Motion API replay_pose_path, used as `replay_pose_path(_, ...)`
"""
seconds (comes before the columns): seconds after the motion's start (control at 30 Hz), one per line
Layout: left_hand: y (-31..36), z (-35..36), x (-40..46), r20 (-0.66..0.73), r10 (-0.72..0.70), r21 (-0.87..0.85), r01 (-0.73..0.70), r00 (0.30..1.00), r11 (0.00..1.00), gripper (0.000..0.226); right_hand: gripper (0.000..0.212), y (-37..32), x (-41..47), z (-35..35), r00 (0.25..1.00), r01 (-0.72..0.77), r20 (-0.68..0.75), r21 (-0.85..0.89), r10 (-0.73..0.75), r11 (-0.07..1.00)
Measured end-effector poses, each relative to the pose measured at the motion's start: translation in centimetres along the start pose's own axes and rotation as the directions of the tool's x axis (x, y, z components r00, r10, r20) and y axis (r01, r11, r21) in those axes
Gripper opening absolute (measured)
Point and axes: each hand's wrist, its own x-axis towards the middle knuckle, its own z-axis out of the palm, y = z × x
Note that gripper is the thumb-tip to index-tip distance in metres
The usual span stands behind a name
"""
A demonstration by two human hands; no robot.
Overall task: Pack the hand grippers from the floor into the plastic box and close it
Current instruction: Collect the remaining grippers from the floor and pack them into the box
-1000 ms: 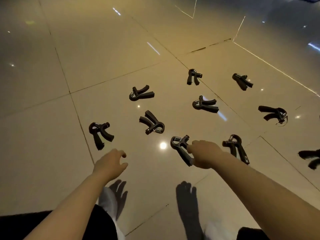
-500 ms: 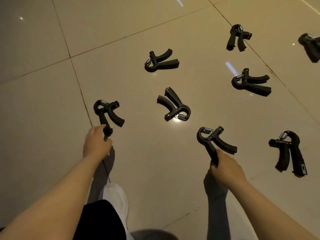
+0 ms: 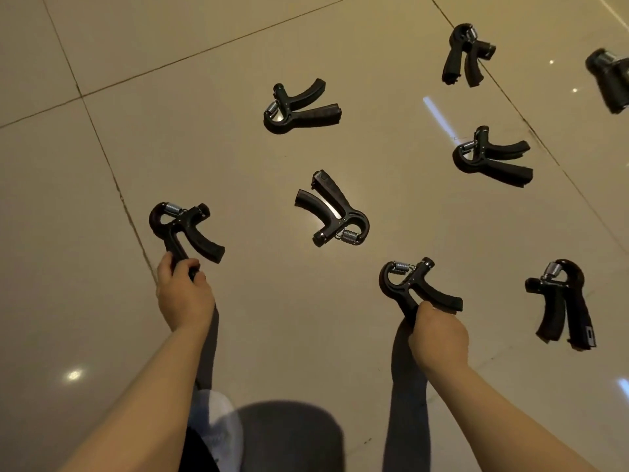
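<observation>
Glossy beige tiles make up the floor (image 3: 102, 335), crossed by thin dark grout lines and dotted with small light glints, and it carries black hand grippers with bare steel springs. Next in size are the person's two bare forearms, reaching up from the near edge of the floor. A white shoe (image 3: 218, 424) shows between them at the near edge, beside a dark rounded shadow. The left hand (image 3: 182, 294) has its fingers curled round the lower handle of the left-held gripper (image 3: 185, 233), whose spring end points away from the person, close to a grout line. The right hand (image 3: 439, 338) is clamped in the same way on one handle of the right-held gripper (image 3: 413, 287); whether either tool is clear of the tiles or touching them I cannot tell. Between the two, a little farther off, lies the centre gripper (image 3: 335, 212), handles pointing away. Beyond it lies the far-left gripper (image 3: 299, 109), handles to the right. Toward the right edge of the floor lie the near-right gripper (image 3: 561, 304), the mid-right gripper (image 3: 490, 158) and the far-right gripper (image 3: 466, 56), well apart from one another. A blurred dark gripper (image 3: 611, 80) is cut off at the far right edge.
</observation>
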Motion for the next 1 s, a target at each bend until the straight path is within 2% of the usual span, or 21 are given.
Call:
replay_pose_path(0.23,0.5,-1.0,-4.0,0.158,0.089,0.081,-0.103,0.983,0.991,0.023,0.017,-0.9,0.7,-0.1,0.999,0.046,-0.013,-0.107,-0.048,0.993)
replay_pose_path(0.37,-0.9,-0.2,-9.5,0.262,0.077,0.031,-0.088,0.962,0.996,0.034,0.021,0.2,-0.1,0.7,0.988,0.118,-0.084,-0.148,-0.132,0.982)
replay_pose_path(0.43,-1.8,0.4,-12.8,0.343,0.117,0.016,-0.130,0.932,0.991,0.037,0.025,0.8,-1.1,1.5,0.985,0.141,-0.076,-0.137,-0.153,0.980)
replay_pose_path(0.5,-2.7,1.0,-15.7,0.403,0.195,0.010,-0.217,0.894,0.976,0.030,0.028,1.1,-2.9,2.6,0.989,0.134,-0.054,-0.089,-0.139,0.987)
replay_pose_path(0.6,-3.2,1.1,-19.0,0.460,0.217,-0.015,-0.237,0.861,0.971,0.029,0.032,1.4,-6.1,4.6,0.994,0.107,-0.011,0.039,-0.107,0.994)
replay_pose_path(0.7,-3.0,0.4,-21.9,0.489,0.301,0.002,-0.347,0.819,0.938,0.025,0.034,1.8,-9.1,6.1,0.993,0.112,0.011,0.143,-0.115,0.983)
replay_pose_path(0.8,-2.6,-0.8,-24.4,0.469,0.381,0.008,-0.435,0.796,0.900,0.022,0.031,2.5,-11.8,6.3,0.986,0.162,-0.059,0.159,-0.155,0.974)
replay_pose_path(0.9,-2.0,-2.7,-26.8,0.459,0.404,0.015,-0.462,0.791,0.887,0.026,0.033,3.7,-14.2,6.0,0.962,0.239,-0.172,0.169,-0.211,0.956)
replay_pose_path(1.0,-1.5,-4.6,-29.3,0.428,0.459,-0.038,-0.492,0.778,0.870,0.023,0.034,4.9,-16.3,5.3,0.931,0.313,-0.280,0.283,-0.233,0.907)
